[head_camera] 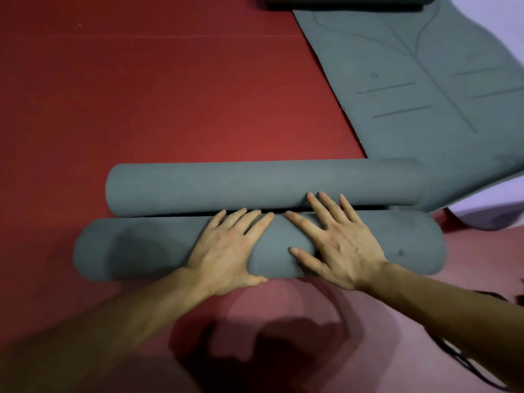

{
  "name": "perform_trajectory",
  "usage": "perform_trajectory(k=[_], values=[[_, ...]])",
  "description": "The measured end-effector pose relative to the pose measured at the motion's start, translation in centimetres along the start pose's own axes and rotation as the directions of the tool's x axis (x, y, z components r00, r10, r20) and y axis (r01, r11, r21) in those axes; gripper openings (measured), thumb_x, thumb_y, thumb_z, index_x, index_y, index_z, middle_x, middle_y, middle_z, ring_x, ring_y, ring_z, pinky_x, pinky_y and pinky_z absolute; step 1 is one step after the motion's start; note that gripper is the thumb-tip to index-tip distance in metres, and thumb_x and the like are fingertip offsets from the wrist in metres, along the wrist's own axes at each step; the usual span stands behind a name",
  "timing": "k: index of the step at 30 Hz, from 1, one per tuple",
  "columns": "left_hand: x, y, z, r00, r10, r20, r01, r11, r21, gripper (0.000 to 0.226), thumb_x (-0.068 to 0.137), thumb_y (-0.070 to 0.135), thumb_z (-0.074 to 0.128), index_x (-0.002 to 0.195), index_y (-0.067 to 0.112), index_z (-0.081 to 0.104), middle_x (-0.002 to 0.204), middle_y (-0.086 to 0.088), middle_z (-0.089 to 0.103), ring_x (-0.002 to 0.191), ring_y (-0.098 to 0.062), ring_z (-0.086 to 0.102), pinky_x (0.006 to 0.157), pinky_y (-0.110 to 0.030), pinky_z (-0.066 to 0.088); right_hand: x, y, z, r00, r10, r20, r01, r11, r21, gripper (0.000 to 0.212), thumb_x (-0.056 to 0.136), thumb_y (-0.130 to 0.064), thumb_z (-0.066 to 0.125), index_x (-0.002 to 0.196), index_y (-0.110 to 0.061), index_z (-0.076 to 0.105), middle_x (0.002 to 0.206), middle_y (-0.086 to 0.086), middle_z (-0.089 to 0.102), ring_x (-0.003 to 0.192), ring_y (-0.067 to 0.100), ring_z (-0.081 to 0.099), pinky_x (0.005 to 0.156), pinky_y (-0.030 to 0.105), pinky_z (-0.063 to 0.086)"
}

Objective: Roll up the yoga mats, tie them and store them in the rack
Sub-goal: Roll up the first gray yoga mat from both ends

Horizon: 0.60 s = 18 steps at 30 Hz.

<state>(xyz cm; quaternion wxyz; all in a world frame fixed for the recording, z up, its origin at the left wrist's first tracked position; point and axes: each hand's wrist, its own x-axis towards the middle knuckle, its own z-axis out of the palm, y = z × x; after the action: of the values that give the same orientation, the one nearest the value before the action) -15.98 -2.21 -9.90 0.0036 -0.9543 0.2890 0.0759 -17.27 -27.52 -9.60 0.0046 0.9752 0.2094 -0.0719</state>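
Observation:
Two grey rolled yoga mats lie side by side on the red floor. The near roll point(136, 248) runs left to right just in front of me, and the far roll point(226, 185) lies right behind it, touching it. My left hand point(226, 248) presses flat on top of the near roll, fingers straight and pointing away from me. My right hand point(337, 239) lies flat beside it, its fingertips reaching onto the far roll. A third grey mat point(411, 80) with printed lines lies unrolled at the back right, its near end meeting the far roll's right end.
Red floor point(141, 95) stretches to the left and back. A dark rolled mat point(340, 1) lies at the top edge. A pale lilac surface point(504, 18) shows at the far right. Black cords point(453, 353) trail on the floor at the lower right.

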Motion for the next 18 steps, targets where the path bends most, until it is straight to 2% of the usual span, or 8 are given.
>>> perform_trajectory(k=[2,5,7,11,15,18], values=[[0.6,-0.4,-0.3,0.999,0.020,0.037,-0.020,1.000,0.005,0.123,0.069,0.086,0.059,0.162,0.033,-0.003,0.171,0.000,0.012,0.158,-0.020,0.007,0.127,-0.048,0.013,0.9,0.4,-0.3,1.000,0.021,0.016,-0.021,1.000,0.000,0.076,0.098,-0.076,0.016,0.160,-0.035,0.033,0.167,0.021,0.026,0.155,0.040,0.024,0.126,0.059,0.016],[1.5,-1.1,-0.7,0.999,0.043,0.010,-0.044,0.998,0.034,0.118,0.070,0.095,0.042,0.161,0.038,-0.007,0.172,-0.007,0.000,0.158,-0.024,-0.006,0.127,-0.051,0.008,1.9,0.9,-1.0,0.999,0.051,-0.009,-0.051,0.999,0.015,0.075,0.099,-0.073,0.018,0.159,-0.033,0.035,0.168,0.022,0.024,0.156,0.041,0.022,0.126,0.058,0.015],[2.3,-1.7,-0.8,0.999,0.042,0.005,-0.042,0.999,0.032,0.116,0.069,0.099,0.034,0.162,0.038,-0.002,0.171,-0.010,0.003,0.158,-0.027,-0.004,0.126,-0.052,0.008,1.6,0.9,-1.1,0.998,0.056,-0.035,-0.055,0.998,0.027,0.074,0.099,-0.072,0.022,0.159,-0.032,0.035,0.166,0.024,0.026,0.155,0.041,0.023,0.127,0.057,0.016],[3.5,-2.5,-1.5,0.998,0.039,-0.044,-0.037,0.998,0.056,0.115,0.069,0.099,0.030,0.163,0.035,0.012,0.170,-0.015,0.011,0.158,-0.030,0.003,0.126,-0.052,0.011,0.4,0.7,-0.5,0.999,0.003,-0.041,-0.004,1.000,-0.002,0.081,0.096,-0.076,0.028,0.162,-0.029,0.029,0.165,0.025,0.028,0.154,0.041,0.025,0.126,0.059,0.019],[2.9,-2.3,-0.9,0.991,0.015,-0.130,-0.012,0.999,0.030,0.101,0.080,0.090,0.036,0.161,0.032,0.024,0.167,-0.014,0.023,0.157,-0.030,0.016,0.125,-0.054,0.016,1.6,1.2,-0.4,0.999,0.019,-0.026,-0.019,1.000,-0.008,0.077,0.098,-0.071,0.024,0.163,-0.030,0.026,0.166,0.024,0.027,0.154,0.042,0.024,0.126,0.059,0.018],[2.5,-1.9,-0.3,0.988,-0.008,-0.154,0.012,1.000,0.025,0.096,0.083,0.085,0.038,0.161,0.031,0.024,0.167,-0.014,0.025,0.155,-0.031,0.020,0.124,-0.056,0.018,3.1,1.9,-0.9,0.999,0.035,-0.005,-0.035,0.999,-0.015,0.075,0.098,-0.072,0.020,0.163,-0.034,0.025,0.168,0.024,0.022,0.156,0.041,0.019,0.127,0.058,0.015]])
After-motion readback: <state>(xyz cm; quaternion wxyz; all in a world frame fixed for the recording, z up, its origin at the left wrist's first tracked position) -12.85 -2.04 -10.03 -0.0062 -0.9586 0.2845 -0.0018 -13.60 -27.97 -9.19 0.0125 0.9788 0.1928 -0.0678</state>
